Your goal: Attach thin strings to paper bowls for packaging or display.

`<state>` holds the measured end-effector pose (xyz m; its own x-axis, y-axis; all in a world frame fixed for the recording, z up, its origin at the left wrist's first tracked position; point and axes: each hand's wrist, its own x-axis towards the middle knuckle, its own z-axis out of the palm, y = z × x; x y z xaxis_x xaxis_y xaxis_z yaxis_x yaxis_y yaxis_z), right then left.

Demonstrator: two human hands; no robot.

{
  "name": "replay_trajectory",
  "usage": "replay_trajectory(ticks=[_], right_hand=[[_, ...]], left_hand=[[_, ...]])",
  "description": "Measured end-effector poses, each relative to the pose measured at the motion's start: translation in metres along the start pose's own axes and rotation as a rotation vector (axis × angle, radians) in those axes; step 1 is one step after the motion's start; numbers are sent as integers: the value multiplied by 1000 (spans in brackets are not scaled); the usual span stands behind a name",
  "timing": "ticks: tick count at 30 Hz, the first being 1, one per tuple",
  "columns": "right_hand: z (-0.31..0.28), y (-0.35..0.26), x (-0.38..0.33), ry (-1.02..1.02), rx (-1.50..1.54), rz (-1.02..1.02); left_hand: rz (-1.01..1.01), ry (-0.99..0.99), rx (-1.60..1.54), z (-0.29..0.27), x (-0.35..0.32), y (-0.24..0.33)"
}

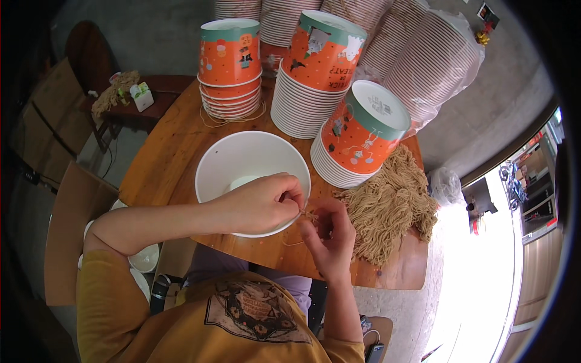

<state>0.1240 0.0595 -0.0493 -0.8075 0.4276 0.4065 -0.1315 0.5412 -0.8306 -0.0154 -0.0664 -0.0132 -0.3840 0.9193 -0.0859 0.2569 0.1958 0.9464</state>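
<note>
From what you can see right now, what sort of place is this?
Probably a small workshop or hand-assembly corner, perhaps in a home: upside-down stacks of orange buckets stand on a wooden table, a heap of tan cord lies near them, and an open cardboard box is off to the left.

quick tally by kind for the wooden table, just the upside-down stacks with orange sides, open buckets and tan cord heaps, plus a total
Upside-down orange bucket stacks: 3
Open bucket, white inside: 1
Tan cord heap: 1
Total: 5
</note>
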Motion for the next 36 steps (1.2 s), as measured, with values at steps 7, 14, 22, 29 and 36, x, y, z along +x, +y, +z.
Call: replay_trajectory(ticks=[7, 14, 22, 29, 36], right_hand=[[0, -4, 4, 67, -231, -169], [-3, 0, -4, 18, -298, -114], [4, -4, -12, 24, -141, 23], [-46, -22, -5, -141, -266, -10], [-32, -42, 45, -208, -201, -173]], left_hand=[[-64, -64, 20, -3, -2, 8], [41, -17, 142, -5, -5, 5], [291, 95, 258, -5, -3, -2], [17, -87, 422, -17, -35, 27], [494, 184, 769, -21, -61, 2]])
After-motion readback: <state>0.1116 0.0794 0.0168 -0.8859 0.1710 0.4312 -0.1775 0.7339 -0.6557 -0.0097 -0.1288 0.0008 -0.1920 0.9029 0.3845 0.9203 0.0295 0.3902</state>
